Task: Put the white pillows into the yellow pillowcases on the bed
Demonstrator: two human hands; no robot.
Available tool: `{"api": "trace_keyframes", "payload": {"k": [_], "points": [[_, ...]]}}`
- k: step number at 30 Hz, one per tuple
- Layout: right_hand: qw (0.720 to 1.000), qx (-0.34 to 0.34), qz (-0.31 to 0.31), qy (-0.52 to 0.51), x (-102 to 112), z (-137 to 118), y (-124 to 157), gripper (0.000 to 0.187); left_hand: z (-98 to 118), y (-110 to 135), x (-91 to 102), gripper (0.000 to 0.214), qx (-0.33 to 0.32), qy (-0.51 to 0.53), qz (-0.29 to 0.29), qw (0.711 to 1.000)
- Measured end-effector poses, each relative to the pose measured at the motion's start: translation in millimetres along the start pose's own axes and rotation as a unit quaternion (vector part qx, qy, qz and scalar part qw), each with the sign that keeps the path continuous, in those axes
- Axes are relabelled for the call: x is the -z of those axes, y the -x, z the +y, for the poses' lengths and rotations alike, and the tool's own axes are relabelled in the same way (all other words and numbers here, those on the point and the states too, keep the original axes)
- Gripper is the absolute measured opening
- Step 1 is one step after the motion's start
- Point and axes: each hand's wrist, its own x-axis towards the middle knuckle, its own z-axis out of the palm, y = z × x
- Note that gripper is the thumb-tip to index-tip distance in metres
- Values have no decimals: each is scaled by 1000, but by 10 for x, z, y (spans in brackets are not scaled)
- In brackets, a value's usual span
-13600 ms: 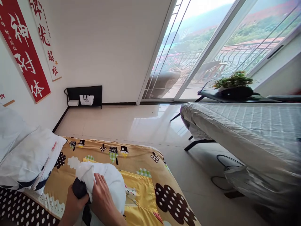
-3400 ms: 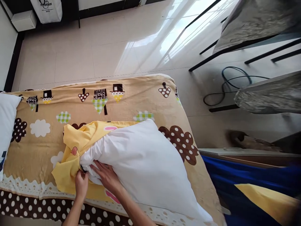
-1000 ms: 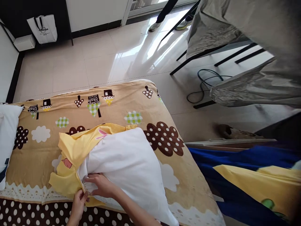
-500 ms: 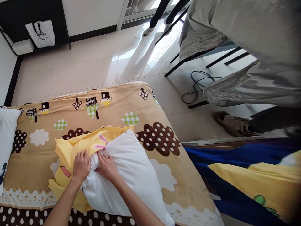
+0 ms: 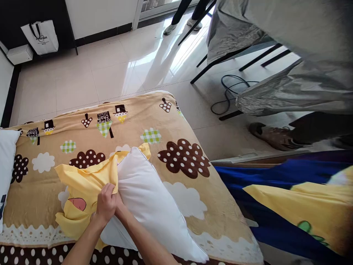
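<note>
A white pillow (image 5: 149,202) lies on the bed, its left end inside a crumpled yellow pillowcase (image 5: 85,176) with a pink printed patch. My left hand (image 5: 106,201) is closed on the pillowcase's open edge, near the pillow's middle. Right behind it is my right hand (image 5: 118,203), pushed against the pillow at the case's mouth. Its fingers are hidden by the left hand and the yellow cloth.
A patterned beige blanket (image 5: 132,121) covers the bed. Another white pillow (image 5: 9,154) lies at the left edge. Yellow cloth (image 5: 292,206) rests over blue fabric (image 5: 264,176) at right. Beyond stand grey-covered furniture (image 5: 281,88), a looped cable (image 5: 224,94) and a person's legs (image 5: 180,14).
My hands have come together at the case's mouth. The left has gathered the pillowcase edge toward the right hand, whose fingers have gone out of sight. The pillow lies smoother.
</note>
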Motion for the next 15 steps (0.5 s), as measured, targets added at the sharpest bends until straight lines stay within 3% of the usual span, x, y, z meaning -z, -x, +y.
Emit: {"api": "trace_keyframes", "payload": {"k": [3,6,9,11,12,15], "points": [[999,30,-27,-2,237,148,-8,23,-307,-10,78,15,94,22,44,994],[992,64,-99,45,619,316,83,47,-573,-62,215,13,145,47,52,987],[983,55,-148,89,807,370,145,74,-553,-110,265,17,133,69,31,988],[984,30,-143,99,717,321,103,83,-394,-138,239,18,111,83,22,990],[988,22,-128,88,614,273,61,77,-292,-152,213,17,96,87,19,991],[998,23,-60,25,219,65,-62,23,9,-187,105,14,50,83,15,995]]}}
